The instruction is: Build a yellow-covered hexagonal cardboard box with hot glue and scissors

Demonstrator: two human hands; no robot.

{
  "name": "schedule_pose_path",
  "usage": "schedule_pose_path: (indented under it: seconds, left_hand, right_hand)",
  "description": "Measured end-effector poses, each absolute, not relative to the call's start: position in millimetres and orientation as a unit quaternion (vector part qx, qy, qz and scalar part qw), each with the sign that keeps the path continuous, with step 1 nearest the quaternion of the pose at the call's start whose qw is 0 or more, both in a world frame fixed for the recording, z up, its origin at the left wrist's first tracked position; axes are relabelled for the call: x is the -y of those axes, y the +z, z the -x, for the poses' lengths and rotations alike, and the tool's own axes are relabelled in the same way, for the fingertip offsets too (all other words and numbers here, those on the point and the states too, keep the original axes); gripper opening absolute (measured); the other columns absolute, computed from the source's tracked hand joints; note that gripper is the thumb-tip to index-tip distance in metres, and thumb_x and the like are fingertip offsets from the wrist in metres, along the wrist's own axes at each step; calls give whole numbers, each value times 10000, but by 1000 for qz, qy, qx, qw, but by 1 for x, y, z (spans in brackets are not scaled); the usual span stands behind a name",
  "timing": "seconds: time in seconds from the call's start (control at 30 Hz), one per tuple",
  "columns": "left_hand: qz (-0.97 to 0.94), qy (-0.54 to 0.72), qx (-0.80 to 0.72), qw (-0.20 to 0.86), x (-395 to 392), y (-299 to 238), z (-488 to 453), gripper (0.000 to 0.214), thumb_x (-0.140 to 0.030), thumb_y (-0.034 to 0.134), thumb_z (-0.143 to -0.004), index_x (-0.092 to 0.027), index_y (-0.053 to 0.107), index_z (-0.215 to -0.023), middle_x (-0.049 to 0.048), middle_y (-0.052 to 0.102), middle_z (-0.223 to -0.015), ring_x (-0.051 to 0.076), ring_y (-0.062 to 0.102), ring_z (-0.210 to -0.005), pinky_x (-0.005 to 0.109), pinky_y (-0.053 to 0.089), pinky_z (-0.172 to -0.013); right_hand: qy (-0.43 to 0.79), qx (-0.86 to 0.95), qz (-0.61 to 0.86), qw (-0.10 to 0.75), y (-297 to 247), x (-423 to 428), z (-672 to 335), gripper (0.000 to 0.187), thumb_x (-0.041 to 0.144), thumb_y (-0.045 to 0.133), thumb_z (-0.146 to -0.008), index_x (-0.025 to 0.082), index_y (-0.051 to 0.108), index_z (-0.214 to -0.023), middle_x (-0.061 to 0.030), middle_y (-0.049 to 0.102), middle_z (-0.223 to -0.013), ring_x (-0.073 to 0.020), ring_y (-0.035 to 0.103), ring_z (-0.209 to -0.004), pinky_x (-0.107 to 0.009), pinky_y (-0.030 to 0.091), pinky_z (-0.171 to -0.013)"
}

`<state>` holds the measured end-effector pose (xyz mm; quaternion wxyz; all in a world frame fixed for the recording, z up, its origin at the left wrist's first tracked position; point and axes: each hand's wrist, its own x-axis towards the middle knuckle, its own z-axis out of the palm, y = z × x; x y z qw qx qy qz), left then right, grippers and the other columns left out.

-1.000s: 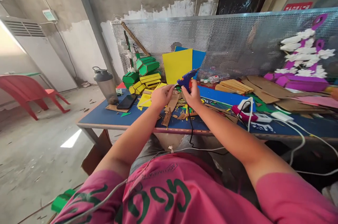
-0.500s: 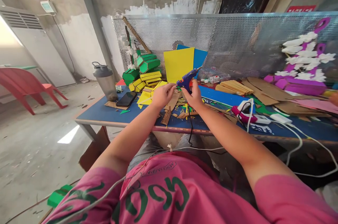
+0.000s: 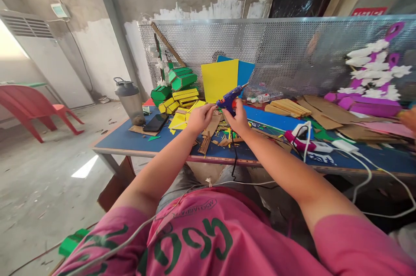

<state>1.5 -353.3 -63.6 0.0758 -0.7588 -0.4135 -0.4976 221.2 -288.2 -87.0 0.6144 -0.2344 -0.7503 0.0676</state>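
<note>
A blue glue gun [image 3: 229, 98] is wrapped by the fingers of my right hand [image 3: 238, 116], its nozzle tilted up to the right. From its handle a black cord [image 3: 234, 154] hangs over the table edge. My left hand [image 3: 199, 119] pinches close behind the rear of the gun; whatever lies between its fingertips is too small to make out. Under both hands lie cardboard scraps [image 3: 214, 123] and a brown cardboard strip [image 3: 204, 143]. Yellow cardboard pieces [image 3: 180, 121] are just left of my left hand.
Behind stand a yellow board [image 3: 220, 80] and green cardboard shapes [image 3: 182, 78]. A tumbler [image 3: 129, 99] and a phone [image 3: 156, 122] are on the left. To the right lie cardboard sheets [image 3: 325, 113], a power strip [image 3: 320, 147] and white cables. Another person's hand [image 3: 407, 119] shows at the right edge.
My hands and the glue gun stay almost in place. At the right edge, the other person's hand has come slightly further into view.
</note>
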Motion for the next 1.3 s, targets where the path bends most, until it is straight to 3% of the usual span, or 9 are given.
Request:
schedule_pose_path:
  seconds: [0.27, 0.53, 0.8, 0.97, 1.3]
  left_hand:
    - [780, -489, 386, 62, 356, -62, 3, 524, -549, 402, -1217, -239, 818, -1146, 65, 839, -902, 241, 792, -864, 345, 514, -788]
    - [776, -507, 374, 15, 357, -61, 5, 641, -633, 331, -1216, -224, 804, -1074, 58, 783, -833, 216, 727, -793, 350, 519, -770]
    - [785, -506, 354, 35, 354, -58, 2, 513, -525, 387, -1207, -230, 800, -1138, 116, 822, -1085, 264, 757, -1094, 409, 598, -1006]
    - [765, -528, 366, 47, 350, -57, 1, 382, -486, 528, -1176, -238, 818, -1171, 109, 820, -1143, 259, 762, -1120, 406, 611, -1024]
    - [756, -532, 376, 60, 352, -58, -2, 324, -452, 587, -1161, -236, 827, -1186, 92, 818, -1103, 253, 754, -1092, 384, 600, -980]
  right_hand:
    - [56, 758, 233, 607, -88, 288, -223, 491, 573, 752, -1048, 295, 606, -1426, -132, 815, -1273, -361, 827, -1101, -565, 720, -940]
    - [74, 760, 223, 606, -85, 292, -221, 485, 607, 741, -1048, 305, 608, -1404, -135, 802, -1258, -369, 820, -1095, -582, 702, -952]
    - [28, 741, 247, 625, -77, 298, -222, 478, 661, 713, -1046, 302, 617, -1348, -123, 794, -1163, -353, 799, -1072, -555, 698, -940]
    - [11, 746, 252, 616, -78, 295, -227, 443, 659, 714, -1040, 303, 623, -1287, -120, 779, -1116, -356, 785, -1039, -564, 699, -932]
    - [21, 741, 250, 623, -79, 293, -225, 471, 605, 728, -1047, 314, 620, -1400, -124, 794, -1209, -359, 792, -1124, -557, 690, -970]
